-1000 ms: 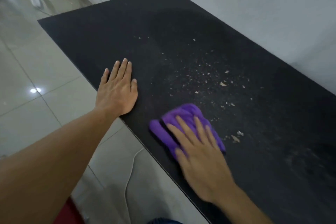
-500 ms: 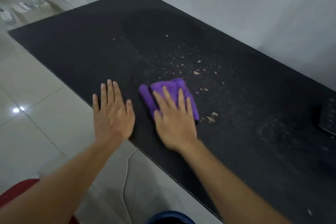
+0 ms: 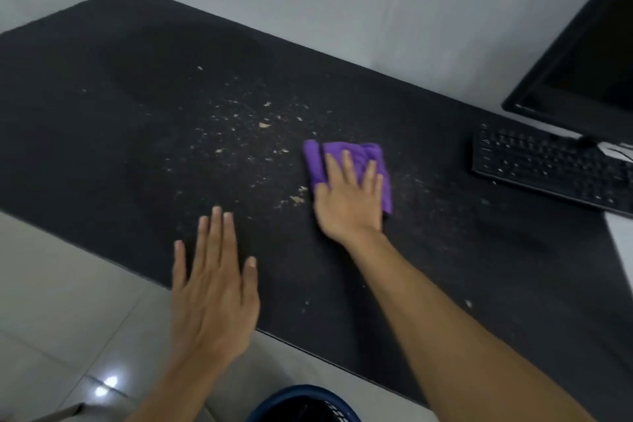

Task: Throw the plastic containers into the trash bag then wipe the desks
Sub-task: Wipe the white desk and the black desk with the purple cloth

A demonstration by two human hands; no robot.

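The purple cloth (image 3: 313, 161) is pressed flat on the black counter (image 3: 102, 113) by the right hand (image 3: 349, 202), with the fingers straight and spread over it. This is near the middle of the counter. Pale crumbs (image 3: 263, 125) are scattered just left of the cloth. The left hand (image 3: 212, 288) is held open over the near edge, fingers straight and nothing in it. A keyboard (image 3: 548, 164) is seen at the right end.

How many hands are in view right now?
2. The left hand is spread open at the desk's near edge; the right hand presses the purple cloth farther in, toward the keyboard.
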